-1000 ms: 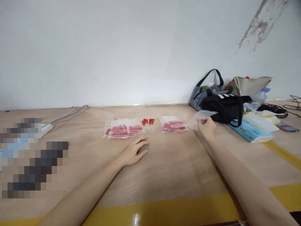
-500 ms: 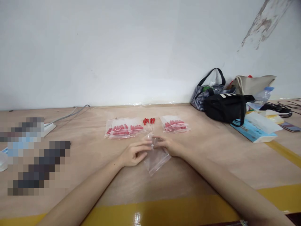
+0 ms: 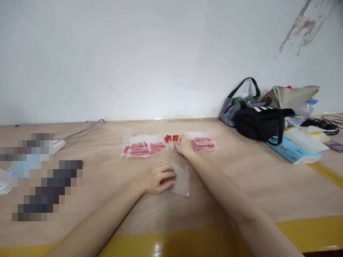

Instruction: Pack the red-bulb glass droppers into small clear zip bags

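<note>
An empty clear zip bag (image 3: 181,179) lies flat on the wooden table (image 3: 241,171). My left hand (image 3: 158,177) rests on its left part, fingers curled and pressing it down. Farther back, my right hand (image 3: 183,145) reaches to a small loose bunch of red-tipped droppers (image 3: 170,138); its fingers are closed at them, and I cannot make out whether it grips any. Filled bags of red-tipped droppers (image 3: 140,147) lie left of the bunch, and another filled bag (image 3: 204,142) lies right of it.
A striped bag (image 3: 235,107), a black bag (image 3: 258,122) and a beige bag (image 3: 292,95) stand at the back right by the wall. A blue box (image 3: 293,151), a phone (image 3: 336,145) and cables lie beside them. A white power strip (image 3: 57,145) sits left. Yellow tape (image 3: 160,244) marks the near edge.
My right hand brought an empty bag from the black bag to the table's middle, both hands laid it down, and the right hand has now moved forward to the loose droppers.
</note>
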A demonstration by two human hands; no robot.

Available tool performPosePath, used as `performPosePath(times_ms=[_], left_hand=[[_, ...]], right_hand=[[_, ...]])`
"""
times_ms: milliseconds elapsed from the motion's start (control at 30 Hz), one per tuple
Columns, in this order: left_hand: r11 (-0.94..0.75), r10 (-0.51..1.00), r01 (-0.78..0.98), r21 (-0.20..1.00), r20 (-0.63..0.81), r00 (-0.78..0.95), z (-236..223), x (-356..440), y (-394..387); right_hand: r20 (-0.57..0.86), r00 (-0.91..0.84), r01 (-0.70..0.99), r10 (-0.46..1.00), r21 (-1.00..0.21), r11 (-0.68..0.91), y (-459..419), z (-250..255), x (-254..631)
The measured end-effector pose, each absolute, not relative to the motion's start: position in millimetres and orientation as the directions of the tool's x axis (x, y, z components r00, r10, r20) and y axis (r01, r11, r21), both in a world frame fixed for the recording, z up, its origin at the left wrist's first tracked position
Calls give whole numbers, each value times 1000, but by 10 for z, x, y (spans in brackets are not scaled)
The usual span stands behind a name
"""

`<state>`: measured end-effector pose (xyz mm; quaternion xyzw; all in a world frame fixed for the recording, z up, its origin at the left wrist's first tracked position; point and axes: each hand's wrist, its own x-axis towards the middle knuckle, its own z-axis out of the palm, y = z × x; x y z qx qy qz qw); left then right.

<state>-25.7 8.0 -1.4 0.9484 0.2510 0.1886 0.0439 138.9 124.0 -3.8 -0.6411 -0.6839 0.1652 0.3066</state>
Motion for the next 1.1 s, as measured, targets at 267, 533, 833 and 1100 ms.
performPosePath(times_ms=[267,533,833,1100], left_hand=[[-809,562,448,380,278,779,-49,-299,124],[-721,677,555,415,253,691,-116,-293,137],[-653,747,628,423,226,625,-71,-220,65],[-680,727,631,373,240,643,-81,-247,104]], right_hand=[[151,35,758,988,-648,72,1232,-10,1408],[57,72,754,996,-657,-17,1207,-22,1653],[102,-78,173,992,-978,114,629,-120,1945],[135,149,-131,980,-979,155,348,-294,2206]])
